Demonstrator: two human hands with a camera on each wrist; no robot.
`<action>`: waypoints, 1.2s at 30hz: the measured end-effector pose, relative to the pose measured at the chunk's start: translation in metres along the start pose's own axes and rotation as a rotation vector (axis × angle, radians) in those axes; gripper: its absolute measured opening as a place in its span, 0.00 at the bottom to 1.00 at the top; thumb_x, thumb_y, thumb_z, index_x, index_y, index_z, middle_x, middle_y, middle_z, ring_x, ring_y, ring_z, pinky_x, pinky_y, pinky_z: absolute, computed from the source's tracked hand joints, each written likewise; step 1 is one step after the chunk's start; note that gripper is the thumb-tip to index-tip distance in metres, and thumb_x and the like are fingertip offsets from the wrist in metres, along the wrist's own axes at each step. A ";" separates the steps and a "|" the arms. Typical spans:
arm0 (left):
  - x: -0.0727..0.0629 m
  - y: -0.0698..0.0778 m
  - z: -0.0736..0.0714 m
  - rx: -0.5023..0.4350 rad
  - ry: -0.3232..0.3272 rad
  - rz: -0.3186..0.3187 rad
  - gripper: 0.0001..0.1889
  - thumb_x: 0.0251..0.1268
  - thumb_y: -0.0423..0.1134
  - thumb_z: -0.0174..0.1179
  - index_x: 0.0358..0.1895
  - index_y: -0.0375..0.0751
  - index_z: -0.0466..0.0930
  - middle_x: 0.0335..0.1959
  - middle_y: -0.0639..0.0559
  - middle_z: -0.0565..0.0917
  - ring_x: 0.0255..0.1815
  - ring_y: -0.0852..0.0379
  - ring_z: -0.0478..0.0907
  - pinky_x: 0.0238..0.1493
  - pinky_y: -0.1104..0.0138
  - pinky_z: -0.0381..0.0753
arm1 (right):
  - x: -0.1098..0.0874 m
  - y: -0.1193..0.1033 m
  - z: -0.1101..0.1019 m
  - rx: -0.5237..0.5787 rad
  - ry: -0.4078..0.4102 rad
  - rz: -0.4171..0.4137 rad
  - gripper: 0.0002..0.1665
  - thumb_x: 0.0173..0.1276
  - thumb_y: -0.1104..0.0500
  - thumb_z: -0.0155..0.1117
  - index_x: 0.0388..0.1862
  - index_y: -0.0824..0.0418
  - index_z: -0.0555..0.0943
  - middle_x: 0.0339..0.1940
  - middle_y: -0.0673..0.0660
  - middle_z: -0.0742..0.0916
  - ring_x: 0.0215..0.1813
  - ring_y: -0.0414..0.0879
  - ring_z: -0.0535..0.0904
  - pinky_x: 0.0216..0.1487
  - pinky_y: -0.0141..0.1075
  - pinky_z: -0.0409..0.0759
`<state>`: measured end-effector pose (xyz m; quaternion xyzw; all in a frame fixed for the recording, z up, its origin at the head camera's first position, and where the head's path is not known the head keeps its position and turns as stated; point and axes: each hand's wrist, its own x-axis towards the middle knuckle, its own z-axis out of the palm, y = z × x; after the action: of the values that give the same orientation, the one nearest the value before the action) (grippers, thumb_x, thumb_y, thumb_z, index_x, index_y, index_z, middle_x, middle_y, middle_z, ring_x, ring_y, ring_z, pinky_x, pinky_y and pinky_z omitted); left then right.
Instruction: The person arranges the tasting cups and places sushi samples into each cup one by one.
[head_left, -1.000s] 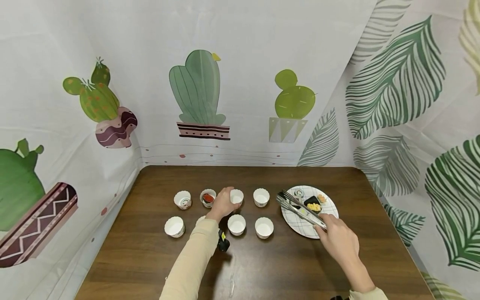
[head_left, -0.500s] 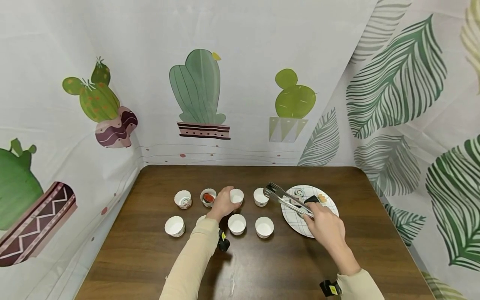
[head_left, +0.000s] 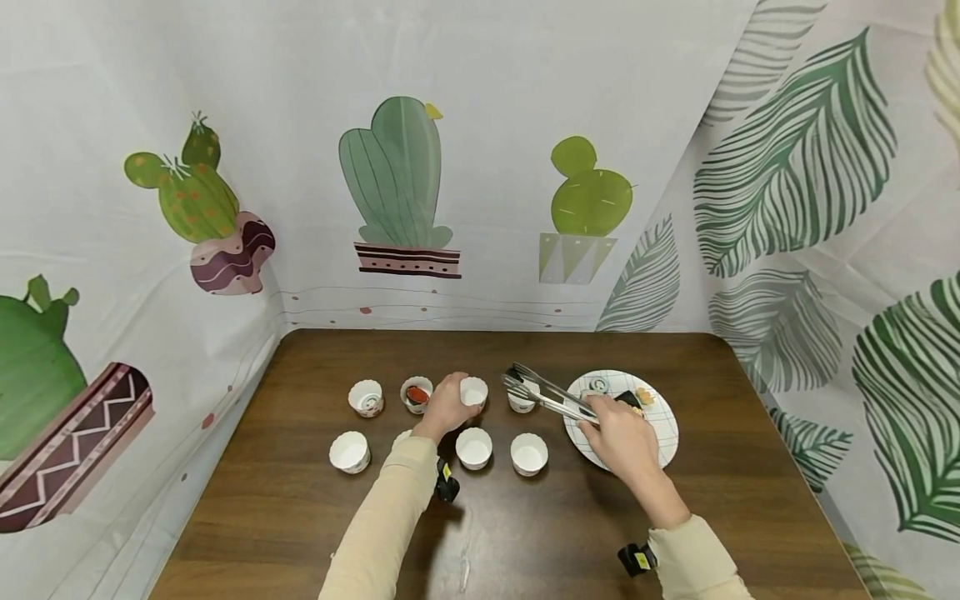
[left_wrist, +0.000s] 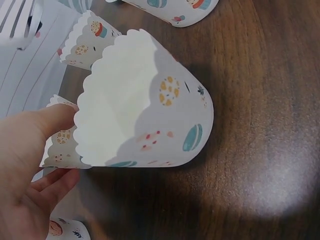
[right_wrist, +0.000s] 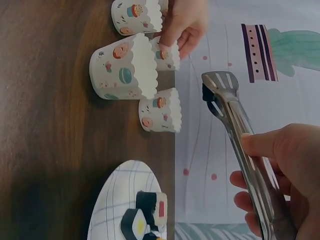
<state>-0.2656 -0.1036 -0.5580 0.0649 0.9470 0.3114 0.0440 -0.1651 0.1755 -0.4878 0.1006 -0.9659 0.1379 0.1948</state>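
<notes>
My left hand (head_left: 447, 408) holds a white scalloped paper cup (head_left: 473, 392) in the back row by its side, thumb at the rim. In the left wrist view that cup (left_wrist: 61, 150) is partly behind a larger-looking printed cup (left_wrist: 130, 105). My right hand (head_left: 626, 437) grips metal tongs (head_left: 558, 400), which reach left from the plate over the back-row cup (head_left: 522, 403) at the right. A small dark piece (right_wrist: 207, 93) sits between the tong tips in the right wrist view; its kind cannot be told. The patterned plate (head_left: 663, 446) carries several sushi pieces (right_wrist: 151, 207).
Several more paper cups stand in two rows, including a front-left cup (head_left: 350, 453) and a front-right cup (head_left: 528, 455). One back-row cup (head_left: 417, 407) contains a red and dark piece; the far-left cup (head_left: 365, 400) also has something inside. The wooden table (head_left: 555, 533) meets a printed cloth backdrop (head_left: 495, 167).
My right hand has moved left with the tongs, from over the plate to above the right back-row cup. My left hand stays at its cup.
</notes>
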 end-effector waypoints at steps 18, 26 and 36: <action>-0.002 0.000 -0.001 -0.016 0.017 0.012 0.35 0.46 0.42 0.69 0.60 0.35 0.67 0.56 0.38 0.74 0.54 0.42 0.73 0.54 0.52 0.72 | 0.014 -0.024 0.020 0.028 -0.028 -0.045 0.17 0.51 0.53 0.70 0.41 0.56 0.81 0.33 0.53 0.85 0.34 0.53 0.81 0.24 0.44 0.75; -0.001 -0.002 0.000 0.020 0.021 0.023 0.34 0.46 0.44 0.70 0.58 0.35 0.69 0.53 0.41 0.76 0.51 0.46 0.75 0.50 0.55 0.74 | 0.018 -0.030 0.031 0.013 -0.058 -0.044 0.17 0.51 0.53 0.70 0.40 0.55 0.81 0.32 0.51 0.84 0.32 0.51 0.81 0.23 0.43 0.74; -0.001 -0.003 0.000 0.010 0.029 0.031 0.33 0.46 0.43 0.69 0.57 0.35 0.69 0.53 0.41 0.76 0.52 0.45 0.75 0.51 0.54 0.74 | 0.022 -0.038 0.037 0.016 -0.093 -0.048 0.19 0.51 0.52 0.70 0.42 0.57 0.81 0.33 0.52 0.84 0.33 0.52 0.81 0.24 0.43 0.74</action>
<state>-0.2647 -0.1057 -0.5599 0.0755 0.9480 0.3082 0.0251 -0.1889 0.1248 -0.5031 0.1316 -0.9701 0.1362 0.1521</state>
